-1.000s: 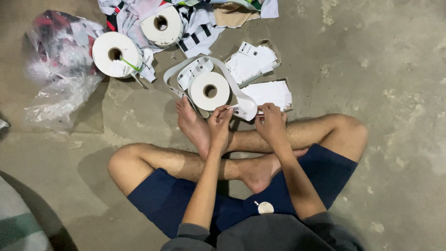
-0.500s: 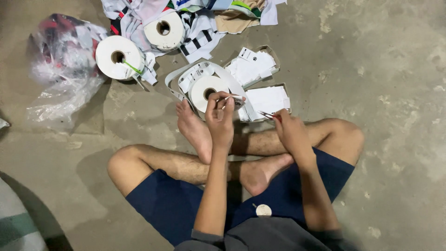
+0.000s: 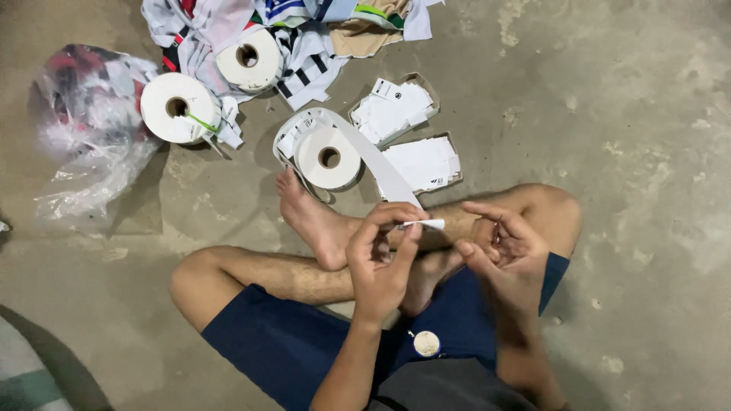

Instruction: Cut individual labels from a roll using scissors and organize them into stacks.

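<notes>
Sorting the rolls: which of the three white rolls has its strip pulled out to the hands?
The white roll by the bare foot: its strip runs to the left hand. The other two rolls lie wound farther back.

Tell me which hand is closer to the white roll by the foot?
Left. The left hand pinches the strip that runs back to the roll, just below it. The right hand sits farther off, over the knee.

3 white tape rolls (image 3: 328, 157), navy shorts (image 3: 282, 342), grey concrete floor (image 3: 647, 114), striped cloth (image 3: 308, 57).
</notes>
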